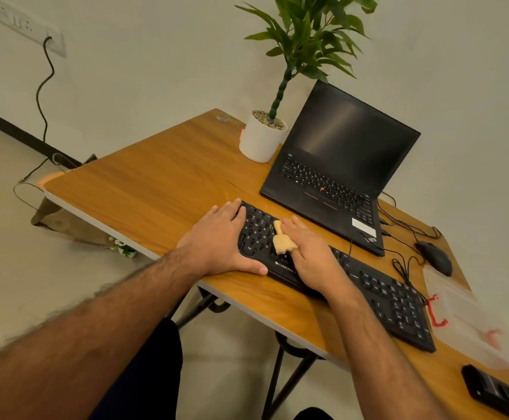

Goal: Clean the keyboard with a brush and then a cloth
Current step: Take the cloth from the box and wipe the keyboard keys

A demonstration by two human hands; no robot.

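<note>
A black keyboard lies slantwise along the near edge of the wooden table. My left hand lies flat over the keyboard's left end, fingers spread, holding it down. My right hand rests on the keys beside it, closed on a small tan wooden brush. The brush handle sticks out to the left of my fingers, over the letter keys. Its bristles are hidden under the hand. No cloth is in sight.
An open black laptop stands behind the keyboard, with a white potted plant to its left. A black mouse and cables lie at the right. A clear plastic box with red clips and a black device sit at the right edge.
</note>
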